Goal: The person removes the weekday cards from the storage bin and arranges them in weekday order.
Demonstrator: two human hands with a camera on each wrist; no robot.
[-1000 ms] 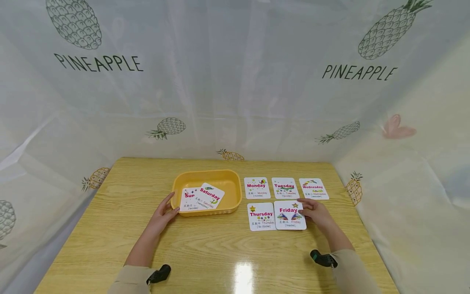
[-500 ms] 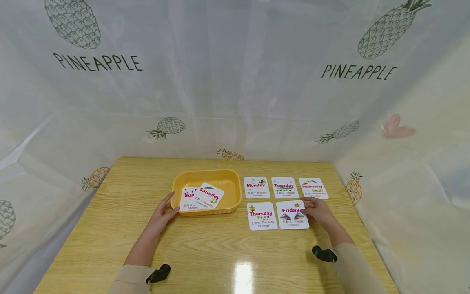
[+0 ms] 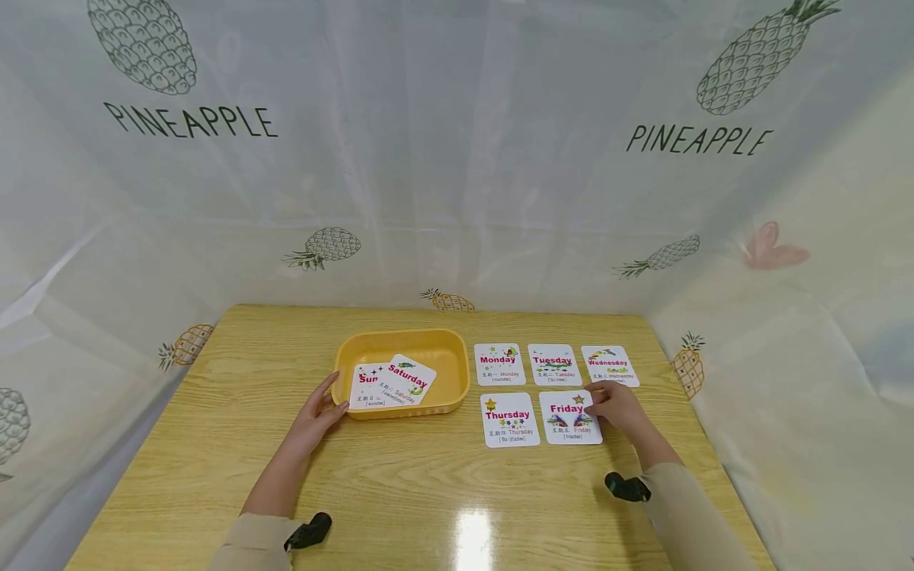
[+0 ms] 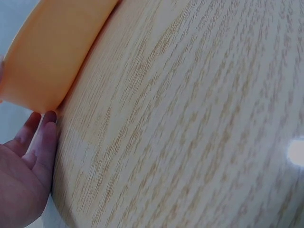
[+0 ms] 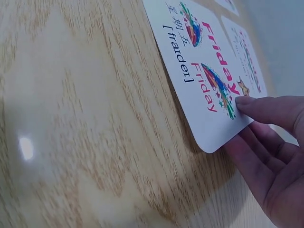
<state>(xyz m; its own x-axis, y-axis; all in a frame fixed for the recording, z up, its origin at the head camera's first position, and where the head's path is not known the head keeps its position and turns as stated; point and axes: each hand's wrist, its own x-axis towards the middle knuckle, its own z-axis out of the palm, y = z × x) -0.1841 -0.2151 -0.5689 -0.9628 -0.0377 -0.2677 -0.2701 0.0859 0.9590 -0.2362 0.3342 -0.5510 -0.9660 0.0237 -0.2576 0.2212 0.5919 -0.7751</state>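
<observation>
At its left end, a yellow plastic tray [image 3: 448,366] is held by my left hand [image 3: 317,412]. Fingertips [image 4: 48,116] meet the tray's lower corner in the left wrist view, and the thumb is mostly cut off there. On the right, my right hand [image 3: 621,408] pinches the near right edge of a white Friday card [image 3: 570,424]. The right wrist view shows the thumb on the card's printed face and the other fingers under its edge. Just left of it lies the Thursday card [image 3: 510,424], with a narrow gap between.
Behind these two is a row of Monday [image 3: 500,369], Tuesday [image 3: 554,369] and Wednesday [image 3: 609,369] cards. Inside the tray, a Saturday card [image 3: 410,381] overlaps a Sunday card [image 3: 362,388]. The wooden table [image 3: 407,484] ends at a pineapple-print curtain [image 3: 457,182].
My right hand has shifted the Friday card rightward, from overlapping the Thursday card to a position beside it. The left hand and tray have stayed put.
</observation>
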